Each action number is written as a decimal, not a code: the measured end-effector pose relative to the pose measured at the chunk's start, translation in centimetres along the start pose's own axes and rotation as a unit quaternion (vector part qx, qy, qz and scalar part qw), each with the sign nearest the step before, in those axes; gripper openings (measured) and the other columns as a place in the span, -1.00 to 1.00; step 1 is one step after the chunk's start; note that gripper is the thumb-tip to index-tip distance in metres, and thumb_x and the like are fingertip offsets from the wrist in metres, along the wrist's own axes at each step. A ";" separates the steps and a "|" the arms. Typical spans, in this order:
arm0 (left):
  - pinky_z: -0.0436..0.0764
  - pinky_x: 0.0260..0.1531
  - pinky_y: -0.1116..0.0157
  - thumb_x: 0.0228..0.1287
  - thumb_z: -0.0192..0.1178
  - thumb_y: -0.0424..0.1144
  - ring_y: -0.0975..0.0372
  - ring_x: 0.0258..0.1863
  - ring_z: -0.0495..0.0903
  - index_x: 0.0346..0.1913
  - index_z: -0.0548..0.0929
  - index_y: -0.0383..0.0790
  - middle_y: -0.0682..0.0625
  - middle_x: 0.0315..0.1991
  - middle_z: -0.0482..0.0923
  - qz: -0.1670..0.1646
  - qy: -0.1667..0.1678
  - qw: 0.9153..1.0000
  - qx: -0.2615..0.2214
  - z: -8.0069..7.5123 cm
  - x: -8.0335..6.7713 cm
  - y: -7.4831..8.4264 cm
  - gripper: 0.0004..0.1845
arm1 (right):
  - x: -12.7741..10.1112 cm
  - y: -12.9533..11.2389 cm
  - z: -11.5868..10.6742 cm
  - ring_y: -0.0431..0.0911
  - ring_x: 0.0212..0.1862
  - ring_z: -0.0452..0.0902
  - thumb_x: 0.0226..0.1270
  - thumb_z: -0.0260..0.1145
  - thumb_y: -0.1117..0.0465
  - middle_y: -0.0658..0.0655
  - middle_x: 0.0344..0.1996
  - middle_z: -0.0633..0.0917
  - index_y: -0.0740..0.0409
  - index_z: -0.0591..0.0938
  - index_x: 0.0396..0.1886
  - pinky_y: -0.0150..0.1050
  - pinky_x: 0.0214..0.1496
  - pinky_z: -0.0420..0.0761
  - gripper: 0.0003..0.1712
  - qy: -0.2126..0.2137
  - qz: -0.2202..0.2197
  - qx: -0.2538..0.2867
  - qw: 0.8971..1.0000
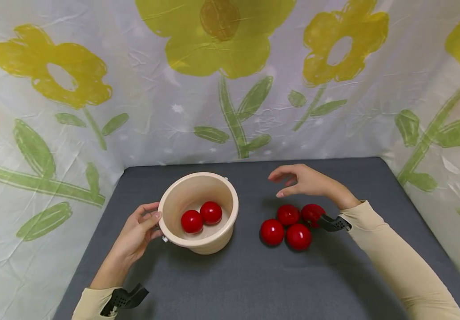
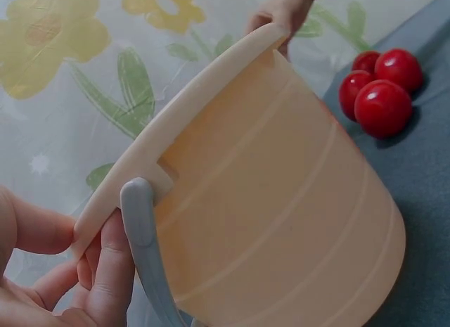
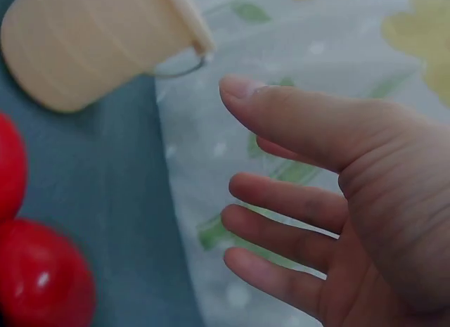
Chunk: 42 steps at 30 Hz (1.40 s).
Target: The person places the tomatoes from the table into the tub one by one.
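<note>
A cream bucket (image 1: pixel 214 245) stands at the left of the table, tilted a little, with two shiny red balls (image 1: pixel 211 212) inside. My left hand (image 1: pixel 135 235) pinches its rim on the left side, thumb on one face and fingers on the other, as the left wrist view shows close up. Beside that grip is the bucket's grey handle (image 2: pixel 144 228). Several more red balls (image 1: pixel 272 232) lie grouped to the right of the bucket. Above and behind this group hovers my right hand (image 1: pixel 304 180), its fingers loosely bent and nothing between them.
Dark grey cloth covers the table (image 1: pixel 222 289). A pale curtain (image 1: pixel 154 133) printed with yellow flowers hangs behind it and along both sides. Each wrist carries a black strap mount (image 1: pixel 123 298) over a beige sleeve.
</note>
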<state>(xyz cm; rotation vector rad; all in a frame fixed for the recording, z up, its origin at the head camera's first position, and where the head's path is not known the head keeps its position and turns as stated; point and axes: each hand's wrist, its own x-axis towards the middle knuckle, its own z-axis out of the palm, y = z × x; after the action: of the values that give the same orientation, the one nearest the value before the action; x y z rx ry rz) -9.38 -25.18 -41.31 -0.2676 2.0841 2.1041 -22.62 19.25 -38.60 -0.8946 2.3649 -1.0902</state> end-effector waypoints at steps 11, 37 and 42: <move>0.71 -0.32 0.41 0.48 0.06 -0.34 0.40 -0.25 0.66 0.18 0.25 -0.21 0.17 -0.20 0.61 0.011 -0.014 1.000 -0.021 0.2 0.1 0.0 -0.67 | -4.6 4.9 1.4 0.13 0.22 0.54 0.14 0.52 0.01 0.08 0.19 0.64 -0.05 0.60 0.19 0.14 0.24 0.54 -0.41 0.048 0.026 -0.080 0.995; 0.71 -0.30 0.42 0.48 0.05 -0.35 0.41 -0.25 0.66 0.26 0.20 -0.29 0.17 -0.20 0.58 -0.001 -0.001 1.000 -0.011 0.1 0.0 0.2 -0.60 | -8.9 9.2 4.8 0.12 0.12 0.55 -0.05 0.60 0.27 0.23 0.19 0.58 0.12 0.52 0.28 -0.26 -0.08 0.63 -0.19 0.067 0.038 -0.137 0.988; 0.71 -0.31 0.42 0.48 0.06 -0.35 0.40 -0.25 0.67 0.25 0.20 -0.30 0.17 -0.21 0.59 -0.001 0.002 1.000 -0.013 0.1 0.0 0.3 -0.60 | -8.6 8.9 4.8 0.07 0.06 0.59 -0.06 0.60 0.29 0.19 0.12 0.62 0.11 0.55 0.25 -0.24 -0.09 0.65 -0.22 0.077 0.028 -0.172 0.982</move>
<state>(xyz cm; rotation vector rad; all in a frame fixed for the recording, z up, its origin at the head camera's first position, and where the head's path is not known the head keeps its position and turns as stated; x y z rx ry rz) -9.41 -25.08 -41.03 -0.2765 2.0598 2.1315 -17.09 27.05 -47.87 -0.8742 2.7435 -0.7645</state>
